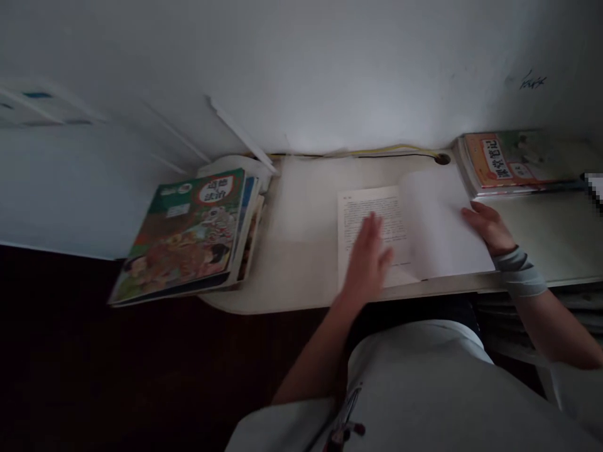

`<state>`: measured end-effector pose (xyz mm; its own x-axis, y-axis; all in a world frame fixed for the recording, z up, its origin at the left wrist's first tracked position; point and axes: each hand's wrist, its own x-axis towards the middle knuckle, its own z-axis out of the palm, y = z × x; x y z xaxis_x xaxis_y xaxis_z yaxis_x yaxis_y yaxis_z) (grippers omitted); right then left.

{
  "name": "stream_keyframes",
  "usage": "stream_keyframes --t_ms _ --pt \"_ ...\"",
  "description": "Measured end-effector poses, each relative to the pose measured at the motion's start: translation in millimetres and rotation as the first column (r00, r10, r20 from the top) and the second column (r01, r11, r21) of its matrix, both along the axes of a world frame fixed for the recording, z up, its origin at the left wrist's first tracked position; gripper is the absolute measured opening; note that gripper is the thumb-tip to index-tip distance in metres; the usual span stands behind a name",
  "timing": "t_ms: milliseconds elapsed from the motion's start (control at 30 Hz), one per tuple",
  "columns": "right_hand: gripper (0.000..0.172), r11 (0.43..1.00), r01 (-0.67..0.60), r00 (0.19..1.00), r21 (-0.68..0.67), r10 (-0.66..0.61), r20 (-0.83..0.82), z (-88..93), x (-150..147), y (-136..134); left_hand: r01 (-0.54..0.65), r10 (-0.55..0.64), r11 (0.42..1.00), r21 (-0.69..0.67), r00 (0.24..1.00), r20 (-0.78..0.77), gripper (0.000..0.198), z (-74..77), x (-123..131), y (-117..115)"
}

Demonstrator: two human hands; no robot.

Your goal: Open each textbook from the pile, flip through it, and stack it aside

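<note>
An open book [377, 216] lies near the desk's front edge. Its left page carries printed text, while the right-hand leaf [440, 220] is blank white and slightly curved. My left hand [366, 260] is over the printed page, fingers stretched out and nothing held; whether it touches the paper I cannot tell. At the right edge of the book, my right hand [490, 227] grips the blank side, its thumb at the paper and some of its fingers hidden. A grey band [521, 270] wraps the right wrist.
To the left, a stack of colourful textbooks [183, 232] overhangs the rounded end of the white desk [282, 289]. More books [511, 160] lie at the back right. A yellow cable [391, 148] runs along the wall to a round desk hole [441, 159].
</note>
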<state>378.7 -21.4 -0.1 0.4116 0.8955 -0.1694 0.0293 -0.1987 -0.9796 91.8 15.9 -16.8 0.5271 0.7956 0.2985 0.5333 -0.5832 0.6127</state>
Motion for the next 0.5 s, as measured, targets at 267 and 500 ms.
stream_keyframes --t_ms 267,500 --pt "0.022 0.994 -0.042 0.99 -0.1 0.027 -0.142 3.8 14.4 7.6 -0.548 0.52 0.786 -0.287 0.836 -0.174 0.057 0.7 -87.4 79.2" --pt "0.02 0.987 -0.035 0.832 -0.159 0.117 0.543 -4.2 40.9 6.7 -0.495 0.454 0.781 -0.38 0.869 -0.198 0.047 -0.7 -74.8 68.5"
